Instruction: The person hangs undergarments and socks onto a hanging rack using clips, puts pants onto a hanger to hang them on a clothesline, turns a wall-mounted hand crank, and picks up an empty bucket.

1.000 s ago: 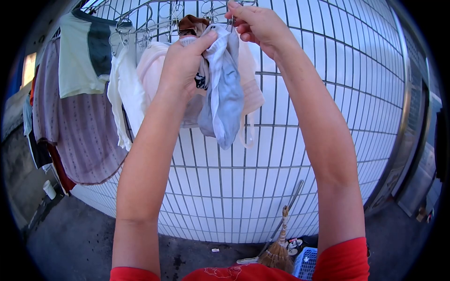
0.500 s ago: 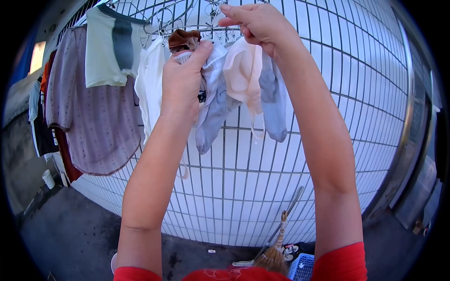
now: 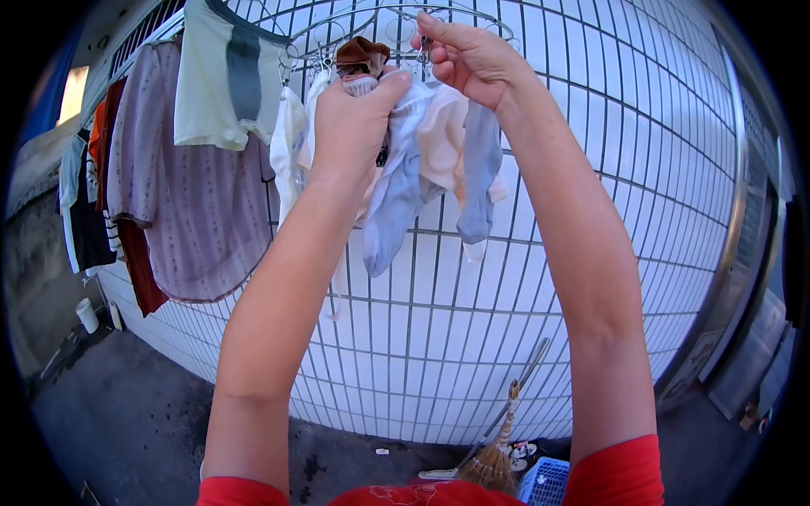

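My left hand (image 3: 350,126) is closed around a small bunch of socks, with a brown sock (image 3: 363,55) bunched above the fingers and a white ribbed cuff beside it. A long pale grey sock (image 3: 392,219) drops just right of that hand; whether it is held or clipped I cannot tell. Up at the round metal clip hanger (image 3: 396,10), my right hand (image 3: 477,63) pinches a metal clip (image 3: 424,49) between thumb and fingers. Below it hang a peach bra (image 3: 440,135) and another grey sock (image 3: 478,181).
Left of my hands hang white garments (image 3: 288,143), a white and grey piece (image 3: 211,93) and a mauve patterned shirt (image 3: 190,202). A white tiled wall (image 3: 439,354) stands behind. Low down are a straw broom (image 3: 494,464) and a blue basket (image 3: 544,481).
The hanger and its clothes have shifted in view, mostly rightward. My right hand has moved slightly down and right, its fingers now on a clip. The left hand keeps its hold on the socks.
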